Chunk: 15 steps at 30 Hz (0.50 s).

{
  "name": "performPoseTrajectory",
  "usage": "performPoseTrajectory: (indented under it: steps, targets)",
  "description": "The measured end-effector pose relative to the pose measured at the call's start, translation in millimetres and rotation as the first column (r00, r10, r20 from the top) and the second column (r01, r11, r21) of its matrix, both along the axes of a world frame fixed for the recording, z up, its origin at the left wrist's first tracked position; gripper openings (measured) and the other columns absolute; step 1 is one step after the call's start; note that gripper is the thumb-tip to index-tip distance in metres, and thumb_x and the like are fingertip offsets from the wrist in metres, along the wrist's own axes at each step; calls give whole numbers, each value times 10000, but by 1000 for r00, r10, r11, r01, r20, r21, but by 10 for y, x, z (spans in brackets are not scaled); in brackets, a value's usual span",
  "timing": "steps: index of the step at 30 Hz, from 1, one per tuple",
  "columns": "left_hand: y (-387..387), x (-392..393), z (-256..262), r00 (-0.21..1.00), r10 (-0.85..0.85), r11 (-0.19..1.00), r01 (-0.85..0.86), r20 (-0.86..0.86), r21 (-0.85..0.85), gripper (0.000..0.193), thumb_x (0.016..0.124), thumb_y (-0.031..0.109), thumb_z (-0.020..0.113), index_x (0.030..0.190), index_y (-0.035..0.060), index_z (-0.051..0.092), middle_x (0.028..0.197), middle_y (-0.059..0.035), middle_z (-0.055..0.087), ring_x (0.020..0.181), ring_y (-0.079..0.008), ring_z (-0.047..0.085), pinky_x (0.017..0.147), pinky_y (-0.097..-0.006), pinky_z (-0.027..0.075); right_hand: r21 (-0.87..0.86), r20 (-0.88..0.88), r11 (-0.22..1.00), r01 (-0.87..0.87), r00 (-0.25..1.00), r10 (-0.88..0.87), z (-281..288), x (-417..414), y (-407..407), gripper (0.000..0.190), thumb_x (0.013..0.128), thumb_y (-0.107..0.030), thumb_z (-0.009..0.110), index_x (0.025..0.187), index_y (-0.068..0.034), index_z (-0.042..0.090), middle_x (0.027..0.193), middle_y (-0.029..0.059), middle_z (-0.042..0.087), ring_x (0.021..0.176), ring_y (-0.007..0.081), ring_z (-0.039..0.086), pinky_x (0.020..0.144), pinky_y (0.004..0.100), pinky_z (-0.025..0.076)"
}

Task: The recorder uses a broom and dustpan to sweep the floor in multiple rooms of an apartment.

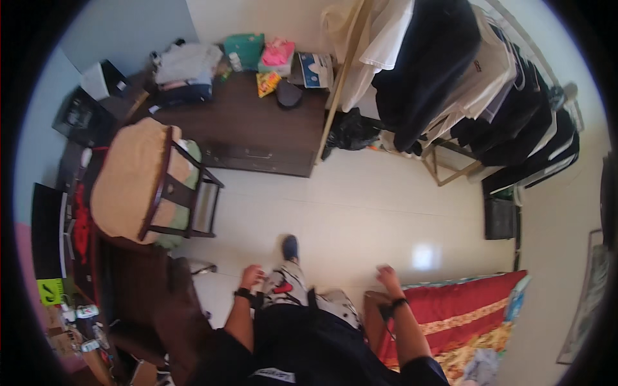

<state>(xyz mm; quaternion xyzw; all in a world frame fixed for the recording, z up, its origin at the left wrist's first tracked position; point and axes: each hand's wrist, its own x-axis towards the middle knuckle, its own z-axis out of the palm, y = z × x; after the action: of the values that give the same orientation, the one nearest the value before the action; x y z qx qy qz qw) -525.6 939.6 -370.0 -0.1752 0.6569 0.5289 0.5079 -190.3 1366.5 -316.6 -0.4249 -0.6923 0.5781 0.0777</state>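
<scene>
My left hand (253, 276) hangs beside my left thigh, fingers loosely curled, and no object shows in it. My right hand (387, 278) is held out over the floor near the corner of a bed with a red patterned cover (454, 313); nothing is visible in it either. Both wrists wear dark bands. Below me are patterned light trousers (285, 284) and one dark shoe (290, 247) on the pale tiled floor (338, 217).
A wooden chair draped with a tan cloth (128, 183) stands left, beside a dark drawer cabinet (241, 120) bearing folded clothes (188, 65) and packets. Clothes (429, 62) hang on a rack at upper right. A monitor (48, 231) is far left.
</scene>
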Motion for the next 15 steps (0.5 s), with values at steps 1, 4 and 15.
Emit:
performPoseTrajectory:
  steps: [1, 4, 15]
  targets:
    - [170, -164, 66, 988, 142, 990, -142, -54, -6, 234, 844, 319, 476, 998, 168, 566, 761, -34, 622, 659, -158, 605, 520, -311, 427, 297, -9, 922, -249, 965, 263, -420, -357, 380, 216, 839, -209, 560, 890, -7, 616, 645, 38, 559, 611, 136, 553, 532, 270, 451]
    - [223, -700, 93, 978, 137, 966, -168, -158, -198, 214, 839, 285, 490, 972, 140, 575, 734, -17, 616, 647, -120, 579, 534, -284, 421, -27, 198, 933, -359, 913, 357, -85, -2410, 694, 303, 855, -305, 536, 942, -21, 596, 749, 54, 602, 647, 140, 569, 554, 287, 465]
    - [608, -364, 947, 745, 568, 679, -664, -351, -312, 217, 877, 232, 491, 986, 79, 598, 741, -20, 610, 683, -110, 567, 578, -258, 408, 696, 231, 583, -419, 900, 370, 95, -7691, 2047, 780, 657, -457, 726, 1214, 11, 445, 1144, 199, 532, 1108, 354, 481, 935, 445, 385]
